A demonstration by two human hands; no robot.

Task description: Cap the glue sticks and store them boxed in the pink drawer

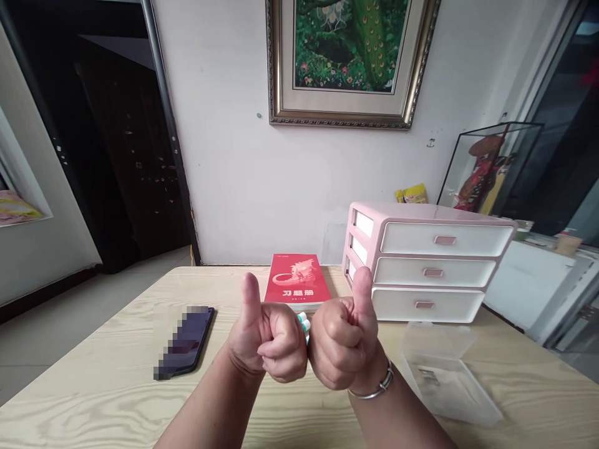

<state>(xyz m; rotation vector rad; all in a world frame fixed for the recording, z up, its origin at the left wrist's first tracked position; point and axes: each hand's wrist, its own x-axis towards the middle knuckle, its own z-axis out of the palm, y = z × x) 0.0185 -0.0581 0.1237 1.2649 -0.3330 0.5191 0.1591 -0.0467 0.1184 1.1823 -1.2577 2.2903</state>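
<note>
Above the wooden table, my left hand [274,333] is closed in a fist with its thumb pointing up. Level with it, my right hand [344,330] makes the same shape, a silver bangle [377,383] around its wrist. The knuckles of both fists meet or nearly meet in the middle, and nothing shows in either one. Just behind them, small white and green cylindrical things [304,323] peek out, mostly hidden. Farther back lies a thick red book [299,277] with a pale picture and white lettering on its cover.
To the left, a dark phone [187,343] lies on the table [112,386]. A pink and white three-drawer cabinet [435,271] stands at the back right. In front of it rests an open clear plastic box [449,383] with small items inside. A framed picture [344,115] hangs on the wall.
</note>
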